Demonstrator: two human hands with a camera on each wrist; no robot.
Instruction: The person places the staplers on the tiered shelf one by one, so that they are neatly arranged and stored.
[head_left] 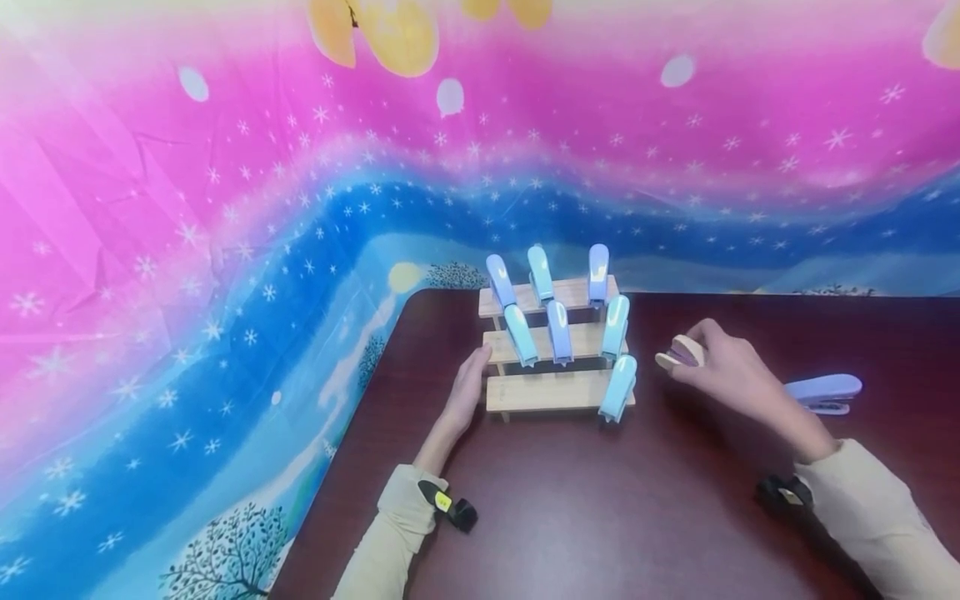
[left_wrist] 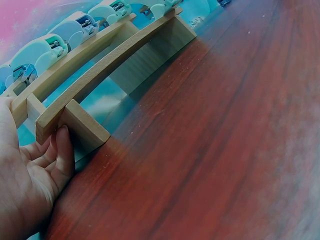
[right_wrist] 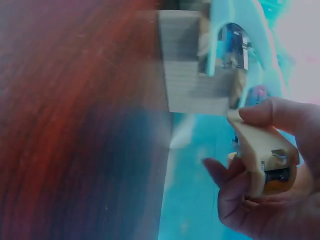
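Observation:
A three-tier wooden rack [head_left: 551, 392] stands on the table and carries several pastel staplers. Three are on the top tier, including a teal one [head_left: 540, 273]; three are on the middle tier, with a lavender one [head_left: 559, 332] at its centre. One teal stapler [head_left: 618, 388] sits at the right end of the bottom tier. My left hand [head_left: 468, 387] holds the rack's left end, fingers curled by its side support [left_wrist: 85, 127]. To the right of the rack, my right hand [head_left: 731, 367] grips a cream-yellow stapler [right_wrist: 265, 155] in the air, thumb on its upper arm.
A lavender stapler [head_left: 828, 392] lies on the dark reddish-brown table [head_left: 570, 517], partly hidden behind the right forearm. Behind the table hangs a pink and blue patterned cloth [head_left: 487, 167]. Each wrist wears a black strap with a small camera.

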